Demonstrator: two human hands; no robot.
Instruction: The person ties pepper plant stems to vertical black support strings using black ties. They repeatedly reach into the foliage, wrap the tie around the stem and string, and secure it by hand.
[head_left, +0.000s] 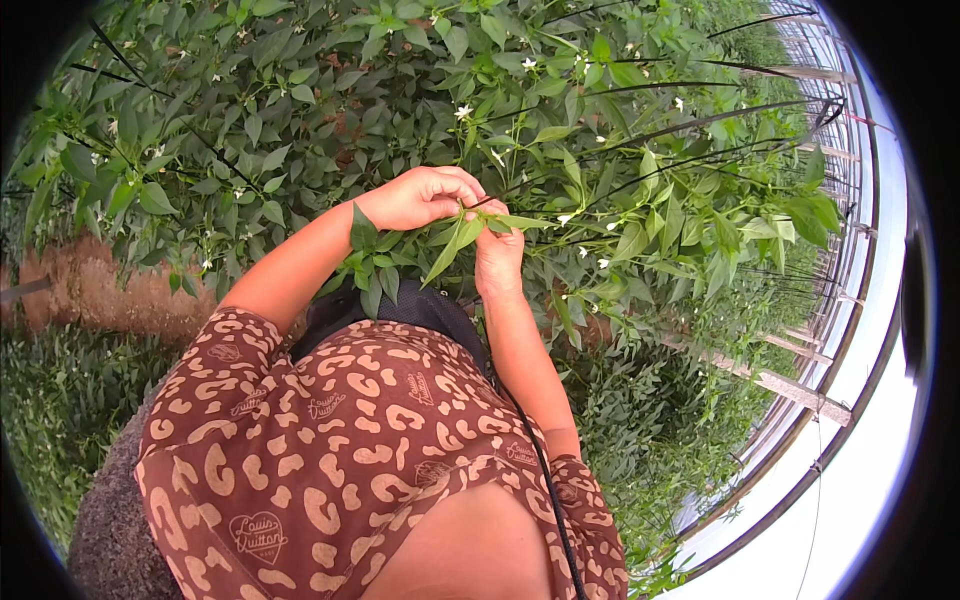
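My left hand (420, 198) comes in from the left with thumb and fingers pinched at a leafy pepper plant shoot (459, 241). Facing it, my right hand (498, 253) has its fingers closed at the same shoot, close to a dark string (517, 187) that runs up to the right. The fingertips of both hands nearly meet, and the exact grip on stem or string is partly hidden. Pointed green leaves hang below the fingers. White flowers (463, 112) stand on the plants beyond my hands.
Dense pepper plants (300, 97) surround me. Several dark strings (675, 84) slant through them at the upper right. Bare soil (120, 289) shows at the left. A concrete post (802, 396) and curved greenhouse frame poles (874, 360) stand at the right.
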